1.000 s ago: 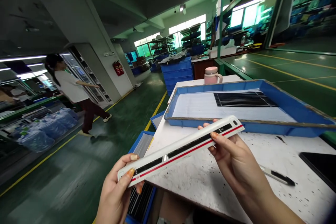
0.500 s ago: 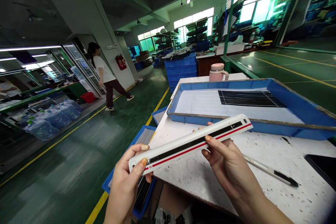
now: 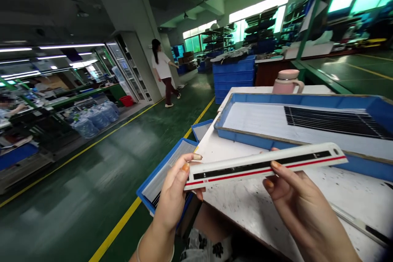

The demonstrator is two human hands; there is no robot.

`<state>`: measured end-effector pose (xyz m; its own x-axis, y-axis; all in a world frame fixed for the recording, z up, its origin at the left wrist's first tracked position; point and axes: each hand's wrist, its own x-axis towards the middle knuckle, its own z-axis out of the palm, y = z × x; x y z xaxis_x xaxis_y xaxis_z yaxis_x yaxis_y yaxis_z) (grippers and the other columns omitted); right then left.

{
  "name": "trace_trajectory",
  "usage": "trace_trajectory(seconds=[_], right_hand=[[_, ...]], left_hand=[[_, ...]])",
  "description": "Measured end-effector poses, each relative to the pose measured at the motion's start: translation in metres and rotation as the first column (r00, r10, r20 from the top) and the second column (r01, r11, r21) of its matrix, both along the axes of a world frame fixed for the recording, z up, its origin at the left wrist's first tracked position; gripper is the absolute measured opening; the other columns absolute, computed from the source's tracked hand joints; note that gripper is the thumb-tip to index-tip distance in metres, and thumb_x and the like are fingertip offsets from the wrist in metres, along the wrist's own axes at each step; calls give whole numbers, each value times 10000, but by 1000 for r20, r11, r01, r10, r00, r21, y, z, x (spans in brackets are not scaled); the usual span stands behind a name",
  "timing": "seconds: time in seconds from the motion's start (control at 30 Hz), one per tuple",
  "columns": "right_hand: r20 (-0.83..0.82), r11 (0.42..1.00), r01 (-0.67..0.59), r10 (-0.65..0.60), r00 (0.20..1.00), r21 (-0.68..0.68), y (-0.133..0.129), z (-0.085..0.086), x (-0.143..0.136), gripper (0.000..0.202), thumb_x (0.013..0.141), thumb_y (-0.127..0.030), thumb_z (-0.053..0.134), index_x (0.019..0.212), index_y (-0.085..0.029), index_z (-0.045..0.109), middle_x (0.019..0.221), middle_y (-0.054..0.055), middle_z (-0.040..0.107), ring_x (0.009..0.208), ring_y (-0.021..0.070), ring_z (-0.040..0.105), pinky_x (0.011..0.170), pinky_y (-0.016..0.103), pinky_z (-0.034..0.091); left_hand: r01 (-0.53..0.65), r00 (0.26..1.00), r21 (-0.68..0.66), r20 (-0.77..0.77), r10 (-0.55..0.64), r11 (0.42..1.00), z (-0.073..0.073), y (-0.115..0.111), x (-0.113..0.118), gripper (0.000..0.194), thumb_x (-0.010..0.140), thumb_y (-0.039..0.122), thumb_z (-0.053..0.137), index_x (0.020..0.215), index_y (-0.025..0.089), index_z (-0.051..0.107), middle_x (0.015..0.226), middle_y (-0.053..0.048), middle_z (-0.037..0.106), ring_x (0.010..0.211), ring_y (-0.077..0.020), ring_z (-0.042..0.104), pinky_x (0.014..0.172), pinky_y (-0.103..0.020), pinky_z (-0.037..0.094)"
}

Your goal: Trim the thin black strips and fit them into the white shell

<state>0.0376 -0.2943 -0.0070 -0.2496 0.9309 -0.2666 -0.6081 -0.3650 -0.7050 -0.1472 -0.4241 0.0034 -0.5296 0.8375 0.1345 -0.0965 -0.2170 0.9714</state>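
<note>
A long white plastic panel (image 3: 239, 170) with a black band and a red stripe, much like the side of a model train car, is held above the table's near edge. My left hand (image 3: 175, 188) is closed on its left end, thumb on the front face. My right hand (image 3: 302, 198) pinches it right of the middle, with the thumb on the lower edge and fingers partly hidden behind. The panel's right end is tilted slightly up. Beyond it, a blue tray (image 3: 248, 136) holds white strips and a row of black strips (image 3: 331, 120).
A pink mug (image 3: 287, 82) stands behind the tray on the white table (image 3: 245, 208). A slim silver-and-black tool (image 3: 356, 219) lies near my right wrist. Lower blue trays (image 3: 144, 186) sit at left, before stacked blue crates (image 3: 235, 77). A person (image 3: 162, 69) walks in the aisle.
My view has turned left, so the table and tray appear farther right. Both hands still hold the panel, which now lies nearer to level. The person has walked farther off along the aisle.
</note>
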Motion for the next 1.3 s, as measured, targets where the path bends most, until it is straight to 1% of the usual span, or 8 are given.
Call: trace_trajectory(seconds=[0.1,0.27,0.37,0.5,0.77,0.9,1.07,1.3], right_hand=[[22,999,-2,3,1000,-36,2,-1,0,465,501,-282,1030,737,-191,641,790,-26,534,705,121,492,523,200,553],[33,998,12,-10,999,-57,3,0,-1,474,487,-274,1028,785,-198,668,915,-16,597,742,119,514,514,194,555],[37,998,13,-11,999,-53,3,0,-1,456,499,-272,1023,774,-202,666,919,-15,601,752,124,519,504,198,549],[39,998,-2,4,999,-55,1,1,-1,430,526,-273,1018,768,-208,669,902,-22,595,705,107,483,516,190,544],[5,999,-22,22,1000,-43,-2,-2,-4,496,476,-270,1037,840,-225,703,927,-34,612,804,128,546,550,198,546],[-18,998,-51,50,999,-26,-6,-4,-8,444,535,-315,1025,802,-222,682,906,-29,624,795,125,558,558,195,525],[-34,997,-75,76,997,23,-15,-3,-10,507,554,-336,1016,956,-273,715,964,-35,649,867,144,591,592,205,498],[-33,987,-86,92,995,138,-19,3,-12,468,722,-407,929,1098,-283,681,1027,-13,673,879,162,596,599,231,461]], left_hand=[[-14,1000,34,25,13,999,-3,1,0,458,985,567,566,1173,155,634,774,-58,724,559,-161,643,500,-244,535],[27,999,67,35,-30,997,-8,1,-1,456,1021,551,520,1242,161,602,839,-60,719,609,-153,652,518,-239,561],[54,998,73,32,-57,996,-7,1,-2,461,981,531,612,1263,168,578,861,-47,702,616,-136,636,513,-220,552],[22,1000,-23,1,-22,999,-3,1,0,532,869,439,795,1268,184,552,852,-19,673,617,-118,605,516,-206,537],[-18,1000,-54,-4,18,998,-3,1,0,524,851,431,803,1248,191,559,853,-21,673,590,-111,586,494,-206,507],[-48,999,-58,-25,47,997,-1,1,3,511,843,425,799,1230,178,576,863,-25,675,565,-100,578,508,-207,494],[-136,990,-91,-44,132,987,2,-1,8,527,822,431,813,1228,169,605,740,9,664,517,-94,547,535,-200,465],[-114,990,-174,62,126,978,-12,-3,-13,737,775,600,812,1335,180,583,611,24,595,555,-165,551,558,-238,499]])
